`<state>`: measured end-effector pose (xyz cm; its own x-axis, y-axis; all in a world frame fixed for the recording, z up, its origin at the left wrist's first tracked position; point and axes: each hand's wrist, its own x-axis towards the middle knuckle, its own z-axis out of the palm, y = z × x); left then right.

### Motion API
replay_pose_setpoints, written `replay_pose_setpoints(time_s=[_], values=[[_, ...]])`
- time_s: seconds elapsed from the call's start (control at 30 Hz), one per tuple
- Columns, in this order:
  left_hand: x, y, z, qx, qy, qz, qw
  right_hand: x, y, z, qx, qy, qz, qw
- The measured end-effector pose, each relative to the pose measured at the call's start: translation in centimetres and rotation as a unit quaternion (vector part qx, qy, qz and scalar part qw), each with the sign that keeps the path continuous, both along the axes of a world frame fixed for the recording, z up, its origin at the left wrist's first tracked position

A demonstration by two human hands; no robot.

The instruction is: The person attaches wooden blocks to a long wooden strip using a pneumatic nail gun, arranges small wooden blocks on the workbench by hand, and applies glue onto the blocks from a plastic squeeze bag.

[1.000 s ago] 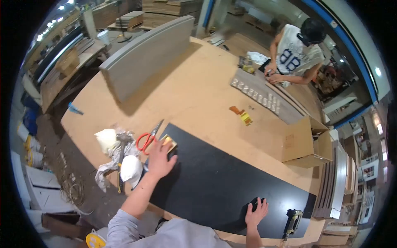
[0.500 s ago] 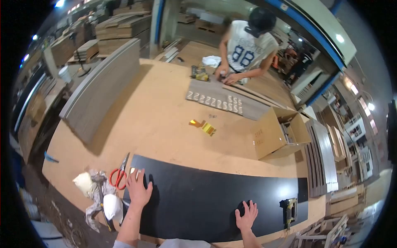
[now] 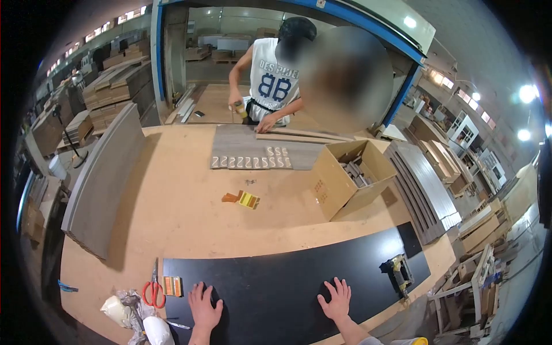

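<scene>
Left hand (image 3: 204, 306) and right hand (image 3: 336, 301) rest, spread wide, on a black panel (image 3: 270, 287) at the desk's (image 3: 184, 224) near side.

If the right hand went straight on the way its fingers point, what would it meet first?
Probably the cardboard box. The right hand would cross the rest of the black panel and some bare tabletop first; its height and exact line are hard to judge.

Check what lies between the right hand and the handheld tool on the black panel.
In the head view, only bare black panel lies between the right hand and the handheld tool.
</scene>
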<state>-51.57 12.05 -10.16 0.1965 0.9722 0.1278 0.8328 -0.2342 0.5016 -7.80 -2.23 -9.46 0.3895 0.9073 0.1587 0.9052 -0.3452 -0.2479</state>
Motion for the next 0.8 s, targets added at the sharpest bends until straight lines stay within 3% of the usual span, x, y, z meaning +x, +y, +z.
replay_pose_setpoints(time_s=[0.3, 0.8], values=[[3.3, -4.0, 0.9, -0.050, 0.009, -0.031, 0.998, 0.0, -0.1, 0.0, -0.014, 0.025, -0.011, 1.000], [5.6, -5.7, 1.1, 0.017, 0.039, 0.002, 0.999, -0.2, 0.3, 0.4, -0.063, 0.040, -0.022, 0.997]])
